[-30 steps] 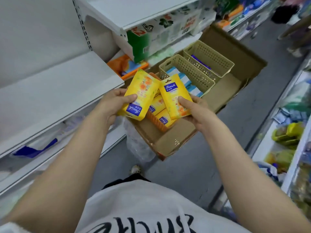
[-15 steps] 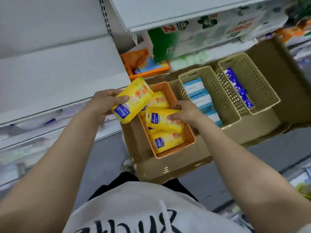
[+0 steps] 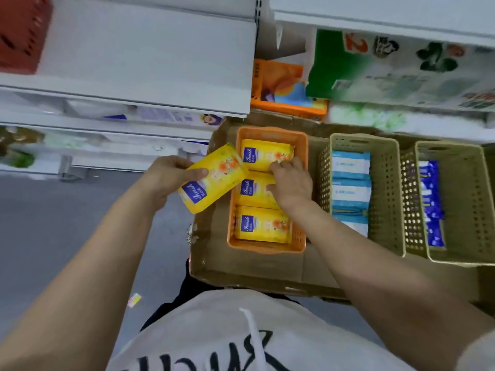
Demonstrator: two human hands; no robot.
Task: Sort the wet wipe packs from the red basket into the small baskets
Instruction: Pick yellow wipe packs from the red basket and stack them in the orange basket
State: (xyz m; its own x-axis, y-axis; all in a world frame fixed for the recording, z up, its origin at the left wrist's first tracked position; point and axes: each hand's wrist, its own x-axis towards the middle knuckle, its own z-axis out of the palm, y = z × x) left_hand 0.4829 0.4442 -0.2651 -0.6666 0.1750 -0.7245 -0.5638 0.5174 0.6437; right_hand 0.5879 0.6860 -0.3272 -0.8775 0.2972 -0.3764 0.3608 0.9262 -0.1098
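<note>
My left hand grips a yellow wet wipe pack, tilted, just left of the orange small basket. Three yellow packs lie in a row in that basket; the nearest one lies flat. My right hand is down inside the basket, its curled fingers and thumb on the middle pack at its far right edge. The red basket stands on the upper shelf at the far left, partly cut off by the frame.
Two beige small baskets sit right of the orange one in a cardboard tray: the middle basket holds light-blue packs, the right basket dark-blue packs. White shelves and stocked goods lie beyond; grey floor is at the left.
My right hand has laid its yellow pack into the orange basket's middle slot and still rests on it. My left hand keeps its pack. The view has swung left and downward.
</note>
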